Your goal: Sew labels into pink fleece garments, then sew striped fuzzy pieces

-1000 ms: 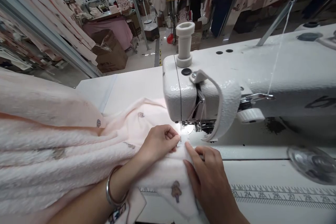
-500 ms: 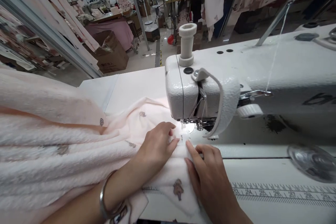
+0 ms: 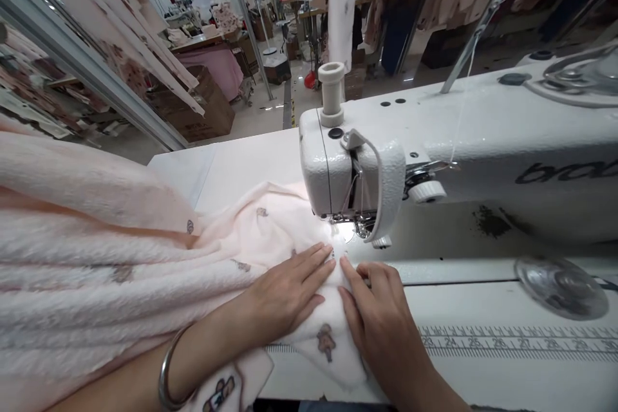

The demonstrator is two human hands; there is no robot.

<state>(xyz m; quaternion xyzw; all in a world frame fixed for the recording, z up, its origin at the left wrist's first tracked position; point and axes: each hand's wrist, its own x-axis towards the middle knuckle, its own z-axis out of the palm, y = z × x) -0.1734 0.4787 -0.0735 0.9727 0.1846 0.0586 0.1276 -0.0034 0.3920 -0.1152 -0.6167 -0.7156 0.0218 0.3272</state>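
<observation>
Pale pink fleece fabric (image 3: 284, 228) with small brown printed figures lies under the needle area of a white sewing machine (image 3: 355, 161). My left hand (image 3: 290, 293) rests flat on it, fingers stretched toward the presser foot and lying side by side. A small white label (image 3: 334, 253), mostly covered, shows at those fingertips. At the fabric's right edge, my right hand (image 3: 381, 309) presses down with index fingertip and thumb, which are apart; its other fingers curl on the table side. The machine's lamp lights the spot, and glare hides the needle.
Thick folds of the fleece (image 3: 96, 270) pile up on the left. A printed ruler (image 3: 506, 342) runs along the table's front right. A clear round plastic piece (image 3: 560, 286) sits below the machine arm. Beyond are a cardboard box (image 3: 207, 106), a metal post (image 3: 246, 26) and hanging garments.
My left hand has gone from a bent, pinching shape near the label to lying flat over it. My right hand stays at the fabric edge. The view has shifted slightly.
</observation>
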